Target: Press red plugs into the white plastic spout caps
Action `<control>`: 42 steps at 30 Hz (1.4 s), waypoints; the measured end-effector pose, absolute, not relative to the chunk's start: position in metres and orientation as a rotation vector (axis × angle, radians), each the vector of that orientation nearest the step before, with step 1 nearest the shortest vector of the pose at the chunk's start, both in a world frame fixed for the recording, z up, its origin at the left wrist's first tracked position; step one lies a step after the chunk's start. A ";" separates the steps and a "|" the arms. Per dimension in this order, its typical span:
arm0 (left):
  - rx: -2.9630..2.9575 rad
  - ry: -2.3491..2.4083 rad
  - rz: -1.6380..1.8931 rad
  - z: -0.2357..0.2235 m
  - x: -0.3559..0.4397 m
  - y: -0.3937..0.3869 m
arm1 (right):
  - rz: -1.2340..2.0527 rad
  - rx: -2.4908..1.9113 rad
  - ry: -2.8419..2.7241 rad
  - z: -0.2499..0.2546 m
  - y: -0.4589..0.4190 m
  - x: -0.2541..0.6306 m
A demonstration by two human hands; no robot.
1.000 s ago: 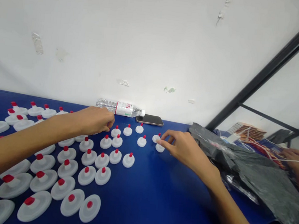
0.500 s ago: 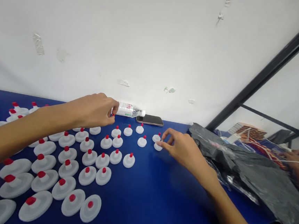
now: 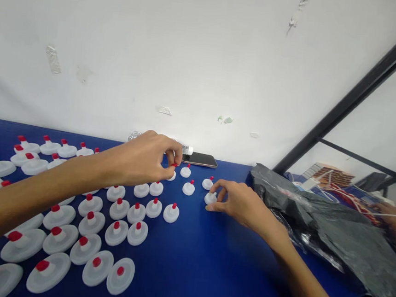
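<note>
My left hand [image 3: 150, 158] is closed in a pinch, with a small red cap [image 3: 175, 165] at its fingertips, just above a white disc partly hidden by the fingers. Whether that cap touches the disc I cannot tell. On the right, the thumb and fingers of my right hand [image 3: 237, 200] close around a white round nozzle lid [image 3: 210, 198] on the table; no red shows on its stub. Just behind it stands a red-tipped nozzle lid [image 3: 207, 183]. Several more like it stand in rows at left, among them a nearer lid [image 3: 171, 213].
A dark phone [image 3: 200, 159] lies by the wall beside a clear bottle [image 3: 187, 150], mostly behind my left hand. Crumpled grey plastic [image 3: 316, 223] covers the blue table's [image 3: 187, 268] right side. Beyond a black metal post [image 3: 348, 97] is another person's hand [image 3: 392, 221].
My left hand has moved right with the red cap and now covers much of the bottle. The fingers of my right hand have shifted slightly nearer and spread around the white lid.
</note>
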State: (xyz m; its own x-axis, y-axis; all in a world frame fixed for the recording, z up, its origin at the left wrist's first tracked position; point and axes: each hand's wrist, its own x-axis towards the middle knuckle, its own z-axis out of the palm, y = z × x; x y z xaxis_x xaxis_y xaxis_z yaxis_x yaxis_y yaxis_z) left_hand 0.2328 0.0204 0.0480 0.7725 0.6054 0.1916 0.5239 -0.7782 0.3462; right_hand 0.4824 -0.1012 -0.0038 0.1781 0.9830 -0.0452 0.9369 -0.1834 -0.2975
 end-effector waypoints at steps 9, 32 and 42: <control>2.585 0.727 0.401 0.042 0.241 0.005 | 0.390 -2.067 -1.889 -0.010 -0.100 0.479; 2.271 0.611 0.529 0.037 0.252 -0.008 | 0.483 -1.394 -1.695 0.002 -0.115 0.435; 2.580 0.493 0.547 0.041 0.243 -0.012 | 1.033 -1.205 -1.352 0.005 -0.108 0.446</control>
State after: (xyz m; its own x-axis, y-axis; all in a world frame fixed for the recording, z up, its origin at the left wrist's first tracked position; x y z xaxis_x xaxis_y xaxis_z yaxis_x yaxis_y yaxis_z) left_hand 0.2430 -0.0119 0.0415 0.8571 0.4256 0.2903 0.2452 -0.8325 0.4968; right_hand 0.4463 -0.1078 0.0046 0.0065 0.9905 0.1374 0.1277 0.1354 -0.9825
